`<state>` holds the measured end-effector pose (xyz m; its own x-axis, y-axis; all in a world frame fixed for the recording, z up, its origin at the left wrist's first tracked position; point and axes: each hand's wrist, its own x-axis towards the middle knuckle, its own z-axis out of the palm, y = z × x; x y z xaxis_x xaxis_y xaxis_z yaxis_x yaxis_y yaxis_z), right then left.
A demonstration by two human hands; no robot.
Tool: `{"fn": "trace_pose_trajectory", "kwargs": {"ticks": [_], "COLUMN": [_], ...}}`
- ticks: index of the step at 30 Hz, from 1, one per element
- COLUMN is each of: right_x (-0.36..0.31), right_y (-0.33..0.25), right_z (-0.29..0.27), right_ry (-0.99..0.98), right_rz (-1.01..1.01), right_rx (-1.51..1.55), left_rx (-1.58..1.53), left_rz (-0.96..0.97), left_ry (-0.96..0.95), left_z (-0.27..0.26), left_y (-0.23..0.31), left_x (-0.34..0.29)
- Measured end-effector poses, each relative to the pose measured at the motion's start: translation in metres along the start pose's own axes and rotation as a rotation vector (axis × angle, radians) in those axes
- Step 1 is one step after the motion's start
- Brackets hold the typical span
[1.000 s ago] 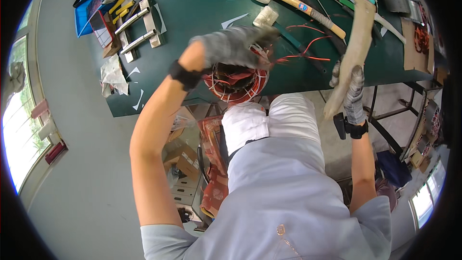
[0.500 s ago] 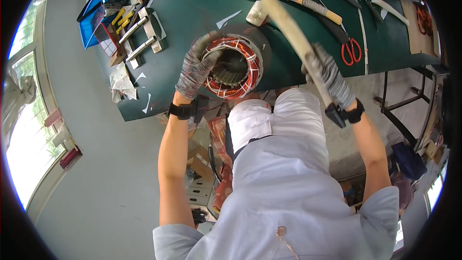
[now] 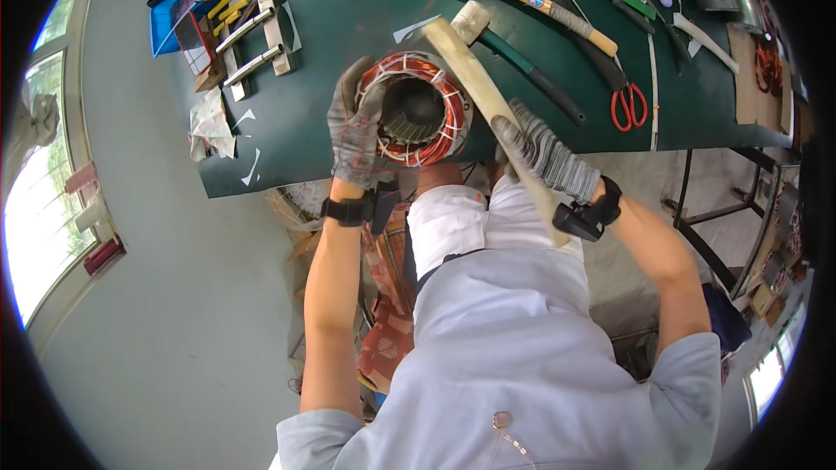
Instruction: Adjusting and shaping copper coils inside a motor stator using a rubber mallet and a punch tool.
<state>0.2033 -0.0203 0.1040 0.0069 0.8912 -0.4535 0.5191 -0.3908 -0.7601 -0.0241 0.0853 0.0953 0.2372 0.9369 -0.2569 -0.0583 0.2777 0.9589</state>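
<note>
"On the near side of the desk [image 3: 287, 135], the stator [image 3: 411, 132] sits, bore facing up. And the hands?"

"Left hand [image 3: 353, 130] curls round its rim; right hand [image 3: 549, 152] grips a wooden bat [image 3: 475, 78]. Whether bat touches stator, I can't tell."

"Any advice?"

"Brace the ring firmly, fingers clear of the bat, and go gently on those glossy, white-tied copper windings [image 3: 454, 109]."

"The bat looks pale, long, blunt-ended; the gloves [image 3: 568, 170], streaky grey knit."

The stator [image 3: 411, 132] sits at the edge of the workbench [image 3: 287, 135], between the person's left hand [image 3: 355, 126] and the stick [image 3: 475, 74] in the right hand [image 3: 549, 152]. To the right lies a mallet [image 3: 524, 61], a second mallet [image 3: 540, 4] behind, scissors [image 3: 619, 111] farther right.
</note>
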Motion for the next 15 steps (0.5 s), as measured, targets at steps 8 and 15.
{"fn": "trace_pose_trajectory", "kwargs": {"ticks": [8,15], "right_x": [0.016,0.010], "right_y": [0.016,0.047], "right_z": [-0.032,-0.058], "right_ry": [-0.296,0.090], "right_rz": [0.056,0.257], "right_rx": [0.480,0.713], "left_rx": [0.085,0.262], "left_rz": [0.154,0.024], "left_ry": [0.332,0.015], "left_z": [0.027,-0.007], "left_y": [-0.018,0.013], "left_x": [-0.024,-0.026]}}
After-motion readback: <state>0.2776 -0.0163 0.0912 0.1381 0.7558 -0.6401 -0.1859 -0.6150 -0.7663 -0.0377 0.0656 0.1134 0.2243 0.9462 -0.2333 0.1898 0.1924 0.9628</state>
